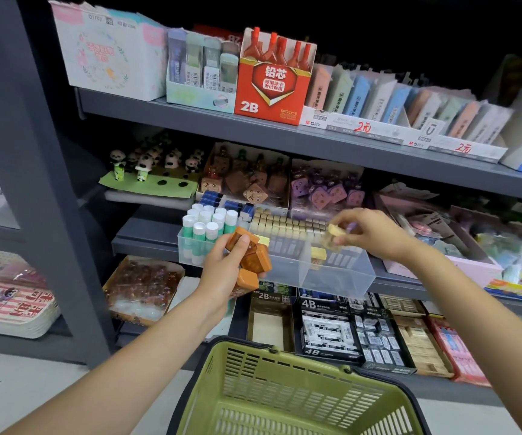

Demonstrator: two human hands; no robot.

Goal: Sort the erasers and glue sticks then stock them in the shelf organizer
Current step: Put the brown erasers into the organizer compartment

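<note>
A clear plastic organizer point(341, 277) sits on the middle shelf, split into compartments. Its left compartment holds several white-capped glue sticks point(204, 226), its middle one rows of beige erasers point(285, 226). My left hand point(225, 271) grips a bunch of brown, orange-topped erasers point(253, 259) in front of the organizer's left part. My right hand point(369, 230) pinches a small pale yellow eraser point(335, 230) above the organizer's right compartment, where another yellow eraser point(317, 255) lies.
A green shopping basket point(294, 387) stands below my arms. Boxes of panda, brown and purple erasers fill the shelf behind the organizer. A red 2B lead box point(269, 89) and pastel packs stand on the shelf above; 2B and 4B boxes line the lower shelf.
</note>
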